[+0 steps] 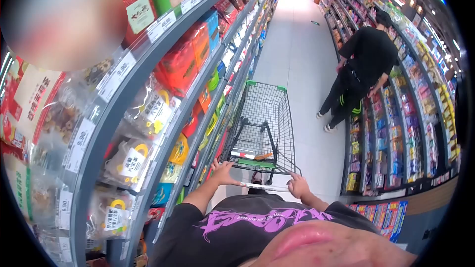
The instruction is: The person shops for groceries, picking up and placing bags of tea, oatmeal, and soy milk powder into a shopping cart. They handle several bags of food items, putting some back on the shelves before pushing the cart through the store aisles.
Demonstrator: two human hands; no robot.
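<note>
Head view: shelves [148, 69] crowd cart [262, 118] left; person [361, 69] stands right.

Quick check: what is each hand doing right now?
Left hand: closed on the cart handle.
Right hand: closed on the same cart handle.

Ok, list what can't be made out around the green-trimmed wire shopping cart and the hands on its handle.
Head view only:
- Small items in the green-trimmed wire shopping cart: too small and screened by mesh to identify.
- Left hand and right hand on the handle bar: finger wrap underneath hidden.
- White shelf price tags: mostly too small to read.
- Upper-left patch: blurred.
- Person in black clothing: reaching hand hidden among shelf goods.
</note>
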